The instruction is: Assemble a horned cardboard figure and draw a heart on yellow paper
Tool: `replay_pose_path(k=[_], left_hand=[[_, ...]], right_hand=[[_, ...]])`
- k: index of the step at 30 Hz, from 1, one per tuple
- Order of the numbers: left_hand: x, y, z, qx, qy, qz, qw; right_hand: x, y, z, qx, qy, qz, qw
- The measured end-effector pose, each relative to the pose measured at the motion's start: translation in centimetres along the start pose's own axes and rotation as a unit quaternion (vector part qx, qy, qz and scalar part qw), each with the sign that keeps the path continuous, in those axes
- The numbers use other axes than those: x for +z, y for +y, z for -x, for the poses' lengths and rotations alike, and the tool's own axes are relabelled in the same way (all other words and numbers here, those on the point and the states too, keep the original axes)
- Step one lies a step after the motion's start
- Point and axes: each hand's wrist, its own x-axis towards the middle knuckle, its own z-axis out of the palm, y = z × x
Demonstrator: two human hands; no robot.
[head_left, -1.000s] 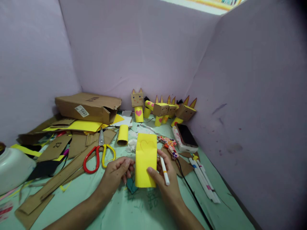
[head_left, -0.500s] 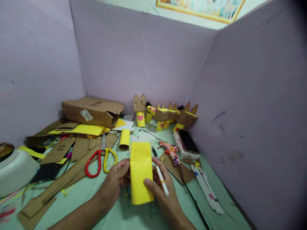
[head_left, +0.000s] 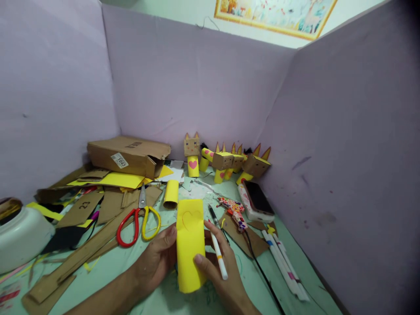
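My left hand [head_left: 157, 258] and right hand [head_left: 219, 269] both grip the yellow paper [head_left: 190, 243], held upright just above the table [head_left: 98, 280]. The right also pinches a white marker [head_left: 217, 253]. I judge 1 heart outline is drawn; cutting remains, the scissors [head_left: 139, 218] lie untouched nearby.

Both forearms enter from the near edge, angled inward and converging at centre. Left hand [head_left: 159, 258]: palm turned right, fingers curled, thumb extended up along its grip. Right hand [head_left: 219, 267]: thumb pressed across toward the left, fingers folded closed, wrist bent slightly. The two hands sit close together, nearly touching.
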Motion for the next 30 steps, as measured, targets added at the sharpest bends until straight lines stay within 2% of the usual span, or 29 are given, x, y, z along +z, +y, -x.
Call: replay_pose_path(k=[4, 8, 11, 15, 18, 22, 26, 30], left_hand=[[-0.5, -0.4, 0.1, -0.031, -0.001, 0.015, 0.999], [-0.9, -0.9, 0.3, -0.057, -0.008, 0.027, 0.998], [-0.8, -0.9, 0.3, -0.061, -0.057, 0.073, 0.994], [-0.5, -0.3, 0.3, -0.112, -0.156, 0.131, 0.973], [-0.4, 0.0, 0.4, -0.146, -0.189, 0.145, 0.96], [-0.7, 0.0, 0.4, -0.152, -0.184, 0.141, 0.961], [-0.6, -0.2, 0.5, -0.16, -0.137, 0.117, 0.971], [-0.4, 0.0, 0.6, -0.142, -0.103, 0.108, 0.979]], right_hand=[[-0.2, 0.4, 0.2, -0.04, 0.002, 0.075, 0.996], [-0.2, 0.8, 0.2, -0.054, -0.018, 0.096, 0.994], [-0.2, 1.0, 0.2, -0.062, 0.001, 0.118, 0.991], [-0.1, 0.9, 0.3, -0.036, 0.009, 0.104, 0.994], [0.0, 0.6, 0.3, -0.01, 0.004, 0.067, 0.998], [0.6, 0.0, 0.4, 0.001, 0.009, 0.005, 1.0], [1.4, -0.8, 0.5, 0.012, 0.021, -0.053, 0.998], [1.6, -0.9, 0.4, 0.009, 0.026, -0.056, 0.998]])
